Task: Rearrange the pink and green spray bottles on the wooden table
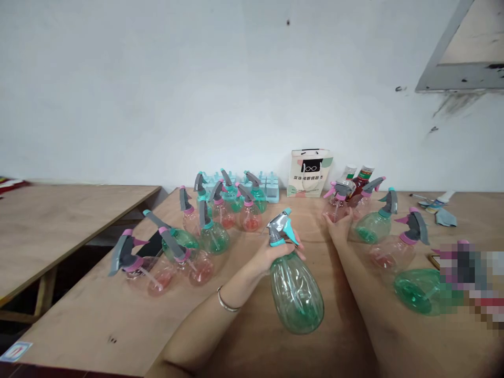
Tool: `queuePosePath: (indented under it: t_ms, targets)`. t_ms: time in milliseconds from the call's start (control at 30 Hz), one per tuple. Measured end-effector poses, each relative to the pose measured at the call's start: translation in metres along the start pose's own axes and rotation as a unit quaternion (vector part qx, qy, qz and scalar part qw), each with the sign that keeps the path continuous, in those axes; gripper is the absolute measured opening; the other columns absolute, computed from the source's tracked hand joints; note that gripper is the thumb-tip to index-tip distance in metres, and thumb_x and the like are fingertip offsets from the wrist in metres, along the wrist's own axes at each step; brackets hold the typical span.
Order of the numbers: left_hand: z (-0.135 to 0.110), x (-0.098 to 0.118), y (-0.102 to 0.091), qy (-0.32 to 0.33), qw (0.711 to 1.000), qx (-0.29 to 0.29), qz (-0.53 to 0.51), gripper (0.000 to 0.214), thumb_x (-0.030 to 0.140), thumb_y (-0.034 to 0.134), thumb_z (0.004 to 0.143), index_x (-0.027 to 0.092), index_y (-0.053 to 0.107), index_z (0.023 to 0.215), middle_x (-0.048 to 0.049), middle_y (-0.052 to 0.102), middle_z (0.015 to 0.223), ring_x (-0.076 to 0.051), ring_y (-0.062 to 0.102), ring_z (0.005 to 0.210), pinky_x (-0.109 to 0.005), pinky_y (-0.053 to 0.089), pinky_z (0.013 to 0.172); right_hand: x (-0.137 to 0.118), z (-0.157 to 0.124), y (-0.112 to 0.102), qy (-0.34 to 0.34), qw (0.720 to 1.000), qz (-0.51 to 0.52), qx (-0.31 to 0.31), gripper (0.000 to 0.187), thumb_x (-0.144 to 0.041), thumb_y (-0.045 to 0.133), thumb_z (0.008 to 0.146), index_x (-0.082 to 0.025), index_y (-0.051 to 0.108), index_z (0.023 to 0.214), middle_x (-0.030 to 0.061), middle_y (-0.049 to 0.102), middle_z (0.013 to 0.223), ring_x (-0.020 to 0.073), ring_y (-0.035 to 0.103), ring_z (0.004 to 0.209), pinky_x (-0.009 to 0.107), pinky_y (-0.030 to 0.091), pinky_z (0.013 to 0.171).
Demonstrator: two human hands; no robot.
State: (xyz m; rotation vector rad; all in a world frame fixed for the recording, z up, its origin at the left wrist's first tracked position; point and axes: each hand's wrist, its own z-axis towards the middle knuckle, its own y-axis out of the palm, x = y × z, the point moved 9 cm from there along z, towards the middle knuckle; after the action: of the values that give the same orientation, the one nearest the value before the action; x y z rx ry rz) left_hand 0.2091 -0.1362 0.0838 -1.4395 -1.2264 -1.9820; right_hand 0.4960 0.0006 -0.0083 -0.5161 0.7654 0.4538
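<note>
My left hand (pixel 285 253) is wrapped round the neck of a green spray bottle (pixel 298 296), just under its grey and turquoise trigger head. The bottle leans, its base toward me. Farther off on the right, my right hand (pixel 339 223) has its fingers round the lower part of a pink spray bottle (pixel 336 208) with a grey and pink head. Close to that hand are another pink spray bottle (pixel 361 206) and a green spray bottle (pixel 374 227). On the left of the table, several more pink and green spray bottles (pixel 214 237) stand in a loose group.
A white paper bag (pixel 307 176) stands by the wall, with red-brown bottles (pixel 359 184) beside it. Light-blue moulds (pixel 271 189) sit behind the left group. At right lie a blue cloth (pixel 445 217) and more spray bottles (pixel 417 289). A second table (pixel 71 220) is across a gap.
</note>
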Motion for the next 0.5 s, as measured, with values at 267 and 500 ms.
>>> queuePosePath:
  t_ms: [267,500]
  targets:
    - [-0.012,0.014,0.006,0.002,0.999,-0.033,0.018,0.039,0.035,0.076,0.066,0.015,0.065,0.098,-0.0098,0.073,0.095,-0.02,0.07,0.069,-0.031,0.054,0.063,-0.003,-0.03,-0.016,0.003,0.999,0.034,-0.003,0.106,-0.057,0.076,0.061,-0.002,0.031,0.14,0.0267,0.044,0.136,0.0362,0.046,0.129,0.051,0.036,0.111]
    - [-0.014,0.013,0.016,-0.022,0.994,-0.091,0.049,0.045,0.037,0.077,0.065,0.014,0.065,0.102,-0.0076,0.071,0.079,-0.02,0.069,0.066,-0.03,0.053,0.06,-0.008,-0.059,-0.028,-0.001,0.998,0.055,-0.032,0.108,-0.068,0.074,0.061,-0.011,0.028,0.141,0.0245,0.042,0.14,0.0356,0.047,0.129,0.055,0.037,0.11]
